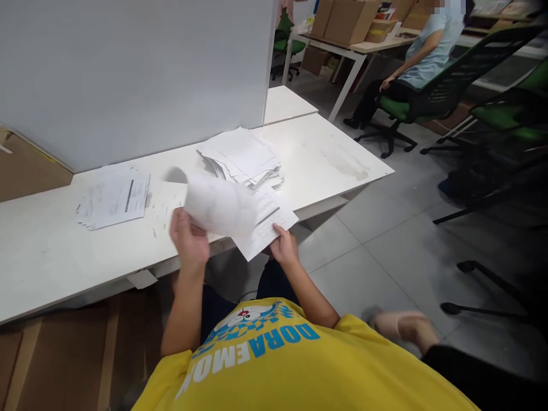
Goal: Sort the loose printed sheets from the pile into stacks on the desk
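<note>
At the near edge of the white desk (pixel 51 268), the person's left hand (pixel 188 240) grips 1 blurred sheet (pixel 220 208), lifted clear of the top and curling over. The right hand (pixel 283 245) pinches the near corner of a printed form (pixel 268 225) that overhangs the desk's near edge, thumb on top. Just behind them, toward the desk's right end, lies a loose, fanned heap of papers (pixel 242 154); a smaller, squarer stack (pixel 113 200) sits well apart toward the left, near the grey partition (pixel 128 74) along the far edge.

To handle this well, I judge the lifted sheet should be held by its edge only, without creasing, and carried low over the top so it does not flap. The right hand should keep the form pressed flat so nothing slides off the overhang. Setting each sheet square on the stack, edges aligned, would keep it tidy. The heap looks ready to slip if brushed.
</note>
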The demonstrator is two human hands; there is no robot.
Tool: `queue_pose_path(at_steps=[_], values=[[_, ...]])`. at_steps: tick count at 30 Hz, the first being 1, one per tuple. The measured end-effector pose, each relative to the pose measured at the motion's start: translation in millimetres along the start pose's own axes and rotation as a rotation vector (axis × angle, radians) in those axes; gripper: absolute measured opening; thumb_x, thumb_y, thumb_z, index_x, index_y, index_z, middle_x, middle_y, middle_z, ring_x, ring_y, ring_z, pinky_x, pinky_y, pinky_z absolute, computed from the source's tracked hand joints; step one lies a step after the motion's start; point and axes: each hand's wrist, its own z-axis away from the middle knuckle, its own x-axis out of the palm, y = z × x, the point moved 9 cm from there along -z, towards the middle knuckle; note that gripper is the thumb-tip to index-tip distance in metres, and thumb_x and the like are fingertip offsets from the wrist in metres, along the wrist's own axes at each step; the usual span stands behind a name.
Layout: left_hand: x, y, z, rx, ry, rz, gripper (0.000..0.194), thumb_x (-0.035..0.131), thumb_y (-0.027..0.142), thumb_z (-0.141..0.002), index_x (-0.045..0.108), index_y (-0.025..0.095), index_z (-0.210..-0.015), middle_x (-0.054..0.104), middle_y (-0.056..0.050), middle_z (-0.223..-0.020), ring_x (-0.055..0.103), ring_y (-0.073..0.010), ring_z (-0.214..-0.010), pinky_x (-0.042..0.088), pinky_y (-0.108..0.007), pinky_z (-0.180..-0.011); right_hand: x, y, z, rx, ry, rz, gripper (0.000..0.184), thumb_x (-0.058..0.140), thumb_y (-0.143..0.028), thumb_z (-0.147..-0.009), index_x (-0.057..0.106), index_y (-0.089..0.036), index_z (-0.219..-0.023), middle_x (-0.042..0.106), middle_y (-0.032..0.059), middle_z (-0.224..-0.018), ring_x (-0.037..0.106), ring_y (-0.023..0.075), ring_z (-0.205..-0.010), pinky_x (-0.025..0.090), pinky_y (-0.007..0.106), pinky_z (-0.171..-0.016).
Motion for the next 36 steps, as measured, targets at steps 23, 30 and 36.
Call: queue_pose_path(at_steps=[23,30,36], values=[[26.1,-101,78,0.021,0.040,-0.434,0.041,0.065,0.042,-0.085,0.042,0.023,-0.113,0.046,0.002,-0.086,0.053,-0.0126,-0.074,0.044,-0.027,-0.074,-45,-11,8,0.012,0.088,-0.085,0.043,0.068,-0.025,-0.076,0.062,-0.024,-0.119,0.069,0.0023,-0.126,0.059,0.0203,-0.126,0.041,0.043,-0.116],[31.1,-169,142,-0.522,0.018,0.174,0.051,0.067,0.060,-0.078,0.058,0.023,-0.111,0.065,-0.009,-0.120,0.059,-0.0242,-0.117,0.049,-0.035,-0.096,-49,2,18,0.088,0.071,-0.135,0.037,0.067,-0.023,-0.077,0.063,-0.025,-0.114,0.069,0.0014,-0.125,0.059,0.0204,-0.126,0.040,0.044,-0.117],[43.0,-165,123,-0.508,-0.048,0.224,0.059,0.063,0.061,-0.083,0.057,0.026,-0.129,0.060,-0.007,-0.139,0.047,-0.0242,-0.138,0.037,-0.038,-0.115,-61,6,15,0.081,0.054,-0.099,0.040,0.070,-0.022,-0.074,0.063,-0.025,-0.113,0.071,0.0025,-0.121,0.062,0.0204,-0.122,0.044,0.043,-0.113]])
